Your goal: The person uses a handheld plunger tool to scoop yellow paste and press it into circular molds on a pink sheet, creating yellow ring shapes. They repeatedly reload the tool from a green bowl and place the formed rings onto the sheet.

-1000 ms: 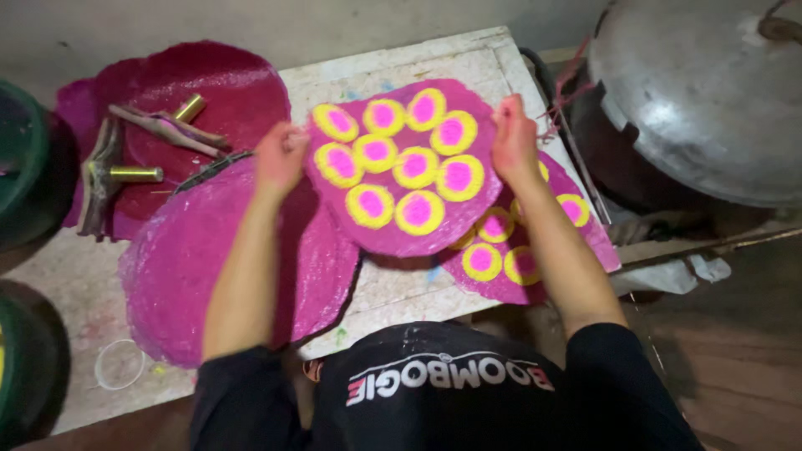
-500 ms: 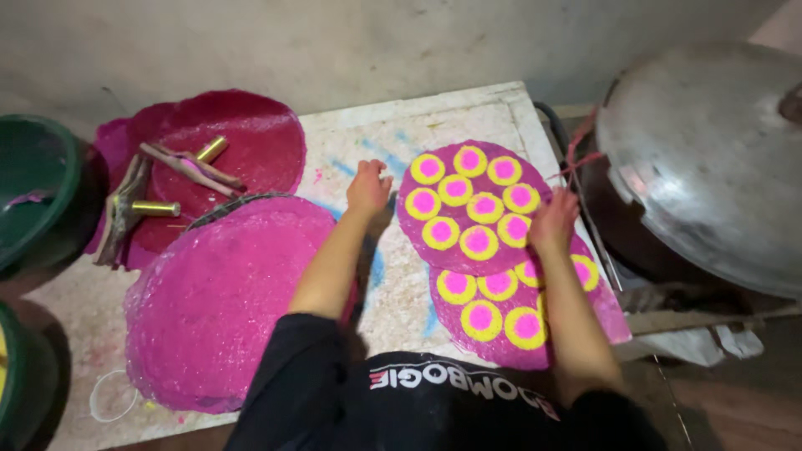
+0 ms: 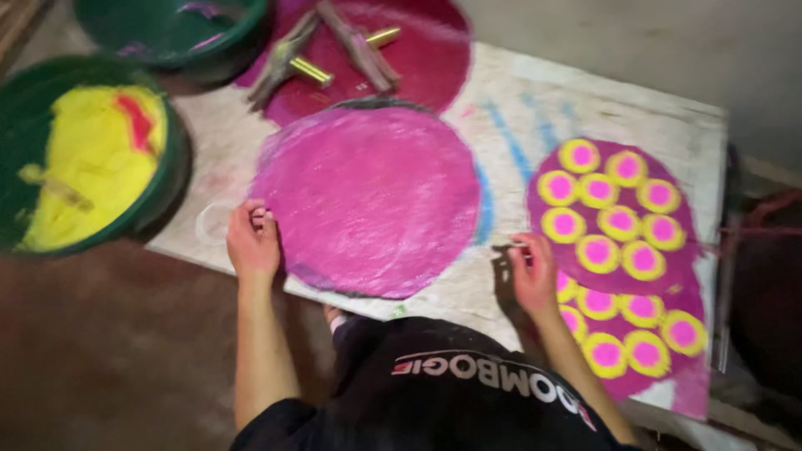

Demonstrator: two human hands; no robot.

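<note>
Here, seen from the head camera, the left hand point(image 3: 252, 240) pinches the left edge of a plain pink round sheet point(image 3: 368, 199) lying flat on the paint-stained board point(image 3: 576, 100), fingers curled together on its rim. The right hand point(image 3: 535, 271) rests near the sheet's lower right edge, fingers bent; whether it grips anything I cannot tell. To its right lie pink sheets with yellow-ringed dots point(image 3: 614, 221). A green basin of yellow paint point(image 3: 83, 159) sits at left, wooden stamps point(image 3: 334, 50) on a dark red sheet point(image 3: 434, 50) behind.

No packages, labels, signs or screens anywhere on or around the worktable point(image 3: 535, 92).
</note>
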